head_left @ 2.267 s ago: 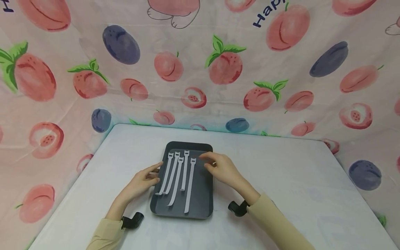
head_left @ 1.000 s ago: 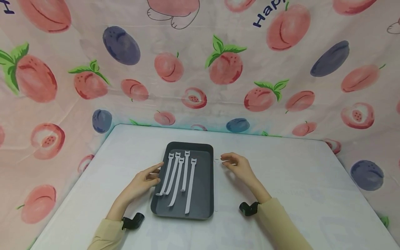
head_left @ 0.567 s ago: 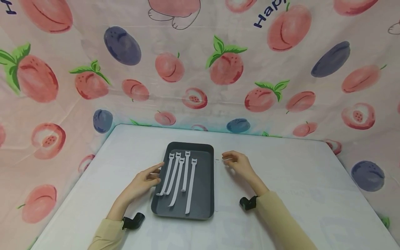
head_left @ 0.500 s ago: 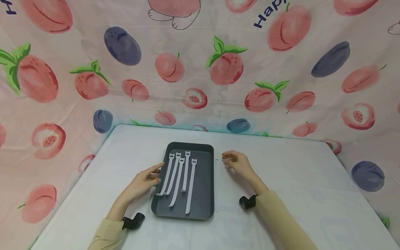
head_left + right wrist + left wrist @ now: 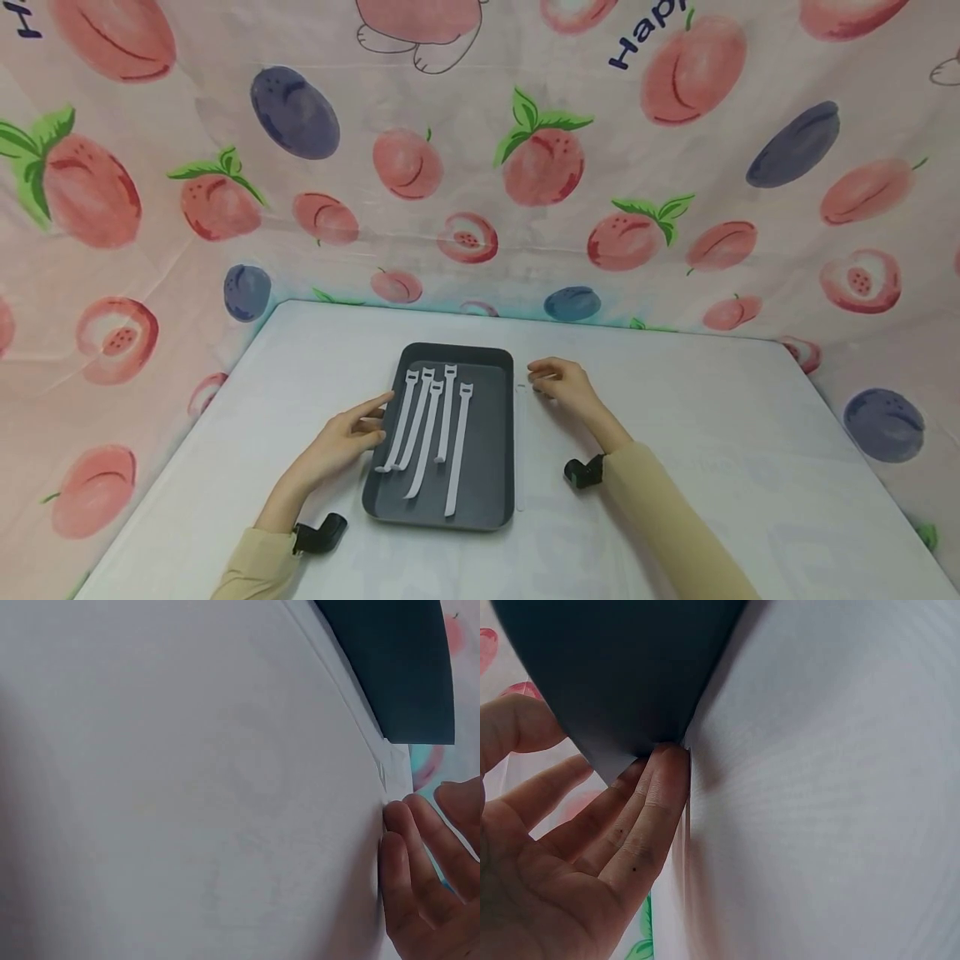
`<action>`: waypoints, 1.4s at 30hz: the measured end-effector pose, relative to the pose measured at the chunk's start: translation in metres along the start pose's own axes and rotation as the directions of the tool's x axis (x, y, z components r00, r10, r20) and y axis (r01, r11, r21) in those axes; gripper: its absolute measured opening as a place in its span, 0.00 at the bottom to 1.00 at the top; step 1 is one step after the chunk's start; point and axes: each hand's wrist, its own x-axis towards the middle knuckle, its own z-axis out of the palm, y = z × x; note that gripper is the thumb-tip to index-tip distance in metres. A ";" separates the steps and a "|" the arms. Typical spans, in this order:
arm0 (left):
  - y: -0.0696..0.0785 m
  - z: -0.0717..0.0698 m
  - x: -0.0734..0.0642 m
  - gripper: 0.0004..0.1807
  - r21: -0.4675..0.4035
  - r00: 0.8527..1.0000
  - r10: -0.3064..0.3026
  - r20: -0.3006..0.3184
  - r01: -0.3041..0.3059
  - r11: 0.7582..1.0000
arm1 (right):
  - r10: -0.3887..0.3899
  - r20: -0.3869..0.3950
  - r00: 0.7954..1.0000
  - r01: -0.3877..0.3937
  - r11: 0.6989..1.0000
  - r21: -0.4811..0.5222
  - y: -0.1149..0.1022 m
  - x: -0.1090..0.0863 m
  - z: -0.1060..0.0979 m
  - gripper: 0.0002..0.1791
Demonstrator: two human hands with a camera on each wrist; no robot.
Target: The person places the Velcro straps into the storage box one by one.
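Observation:
Several white hook-and-loop cable ties (image 5: pixel 457 450) lie lengthwise in a dark grey rectangular tray (image 5: pixel 491 483), slotted heads toward the far end. Another white cable tie (image 5: pixel 521 450) lies on the table along the tray's right side, faint against the white. My left hand (image 5: pixel 341 437) rests against the tray's left side; the left wrist view shows its fingers (image 5: pixel 649 814) straight along the outer wall, thumb by the rim. Right of the tray, my right hand (image 5: pixel 570 387) is low over the table, fingers loosely bent, holding nothing, close to the head of the outlying tie.
A white-covered table (image 5: pixel 675 433) spreads around the tray. Behind and beside it hangs a pink fruit-print cloth (image 5: pixel 465 158). A black wrist camera (image 5: pixel 321 533) sits on the left wrist, and another black camera (image 5: pixel 583 472) on the right.
My right hand has moved from over the tray's far right side out to the table on the right, then slightly back left. My left hand and the ties in the tray stay put.

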 end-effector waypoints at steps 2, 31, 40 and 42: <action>0.000 0.000 0.000 0.32 0.002 1.000 -0.001 -0.001 0.001 1.000 | 0.009 0.008 1.000 -0.009 1.000 0.005 0.001 0.002 0.000 0.17; 0.000 0.001 0.001 0.33 0.008 1.000 -0.020 -0.009 0.020 1.000 | 0.112 0.008 0.994 -0.112 0.993 -0.024 -0.002 0.009 0.014 0.15; -0.001 0.001 0.001 0.32 0.012 1.000 -0.015 -0.009 0.015 1.000 | 0.112 -0.012 0.994 -0.112 0.993 -0.028 -0.004 0.007 0.017 0.13; -0.001 0.001 0.001 0.32 0.010 1.000 -0.013 -0.008 0.013 1.000 | 0.108 -0.016 0.994 -0.109 0.994 -0.018 -0.005 0.007 0.018 0.13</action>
